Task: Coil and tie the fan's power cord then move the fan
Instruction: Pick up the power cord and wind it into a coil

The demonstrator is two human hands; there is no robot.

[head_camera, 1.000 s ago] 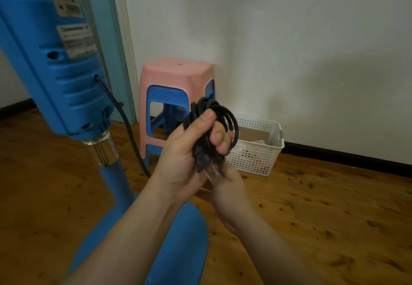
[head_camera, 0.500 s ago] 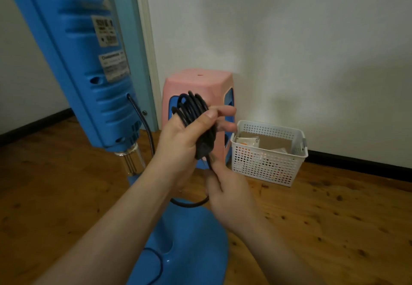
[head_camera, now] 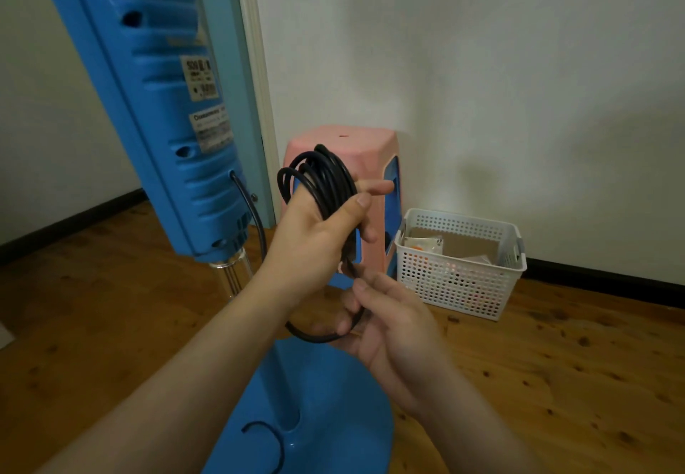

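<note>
The blue pedestal fan [head_camera: 155,110] stands at the left, its round base [head_camera: 318,407] under my forearms. A black power cord leaves the fan's rear at the lower housing. My left hand [head_camera: 315,236] grips the coiled black cord [head_camera: 322,184], the loops standing up above my fingers. Just below it, my right hand [head_camera: 385,321] pinches a loose loop of the same cord that hangs under the coil. The plug is hidden between my hands.
A pink plastic stool [head_camera: 374,162] over a blue one stands against the white wall behind my hands. A white perforated basket [head_camera: 459,280] with packets sits on the wooden floor to its right. A blue door frame [head_camera: 237,102] rises behind the fan.
The view has shifted left and up. My left hand has turned the coil more upright, and a loose cord loop now hangs lower in my right hand.
</note>
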